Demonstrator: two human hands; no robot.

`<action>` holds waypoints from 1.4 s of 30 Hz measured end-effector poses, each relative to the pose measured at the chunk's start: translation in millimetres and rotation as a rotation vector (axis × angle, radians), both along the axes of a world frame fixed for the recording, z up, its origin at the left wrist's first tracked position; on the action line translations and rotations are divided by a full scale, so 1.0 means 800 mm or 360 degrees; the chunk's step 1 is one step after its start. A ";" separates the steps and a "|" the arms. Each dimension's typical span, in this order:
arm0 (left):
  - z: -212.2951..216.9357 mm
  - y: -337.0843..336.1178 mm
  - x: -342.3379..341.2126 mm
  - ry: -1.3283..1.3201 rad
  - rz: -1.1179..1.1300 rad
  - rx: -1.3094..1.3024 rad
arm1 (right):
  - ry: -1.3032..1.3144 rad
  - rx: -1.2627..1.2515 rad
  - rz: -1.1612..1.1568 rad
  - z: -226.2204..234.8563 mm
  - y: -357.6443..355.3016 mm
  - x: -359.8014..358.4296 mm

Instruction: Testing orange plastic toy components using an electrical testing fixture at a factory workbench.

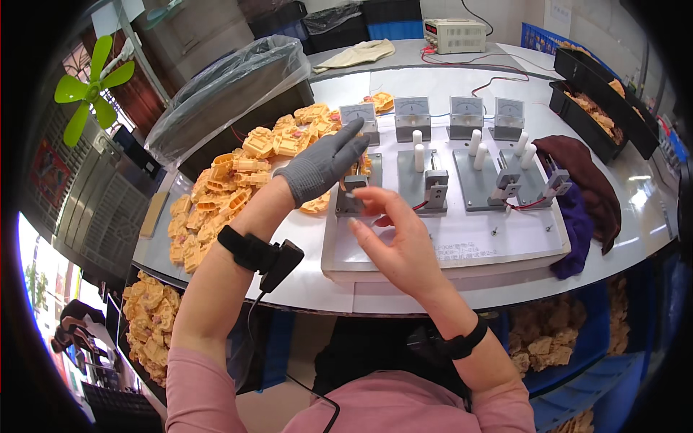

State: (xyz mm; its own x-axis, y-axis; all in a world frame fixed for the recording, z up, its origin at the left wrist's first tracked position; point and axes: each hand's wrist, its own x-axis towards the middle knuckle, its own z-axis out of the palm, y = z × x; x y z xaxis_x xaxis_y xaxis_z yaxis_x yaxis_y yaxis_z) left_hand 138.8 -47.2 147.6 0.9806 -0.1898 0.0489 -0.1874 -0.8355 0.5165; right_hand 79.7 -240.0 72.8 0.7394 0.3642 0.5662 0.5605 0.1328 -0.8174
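Observation:
My left hand (325, 167), in a grey glove, reaches with stretched fingers over the leftmost grey test fixture (350, 204), in front of its meter (359, 115). Beneath the glove, an orange plastic part (368, 163) shows partly on the fixture; the rest of it is hidden. Bare, my right hand (398, 242) hovers at the front of that same fixture, thumb and index finger apart, fingertips slightly blurred. I see nothing held in it. To the right stand further fixtures, including one grey base (411, 189) with white pegs (419, 155) and a metal clamp (436, 189).
Orange plastic parts (216, 191) lie heaped at the left, beside a bin lined with clear plastic (238, 90). A power supply (455, 36) sits at the back. Black trays (592, 108) and dark cloths (585, 187) are at the right. Crates (585, 390) stand below the table edge.

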 end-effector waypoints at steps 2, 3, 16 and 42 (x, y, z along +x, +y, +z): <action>-0.009 0.013 -0.020 -0.0083 0.0044 -0.0300 | 0.0141 0.0148 -0.0259 -0.003 0.004 -0.002; -0.015 0.022 -0.033 -0.0073 0.0080 -0.0256 | 0.0118 0.0163 -0.0264 -0.004 0.004 -0.003; -0.119 0.091 -0.075 -0.0118 0.0352 0.0545 | -0.0300 -0.0632 -0.0206 -0.019 0.014 0.002; -0.179 0.093 -0.232 -0.0780 0.0842 0.0041 | -0.0034 -0.0887 -0.0077 0.026 0.000 -0.012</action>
State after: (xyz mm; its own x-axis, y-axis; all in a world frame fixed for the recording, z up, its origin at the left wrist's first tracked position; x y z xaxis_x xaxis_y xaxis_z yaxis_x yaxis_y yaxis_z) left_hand -47.1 27.4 4.5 0.8080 0.2972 0.5086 0.0404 -0.8893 0.4556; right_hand 70.2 -240.1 94.0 0.7532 0.5786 0.3131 0.5727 -0.3425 -0.7448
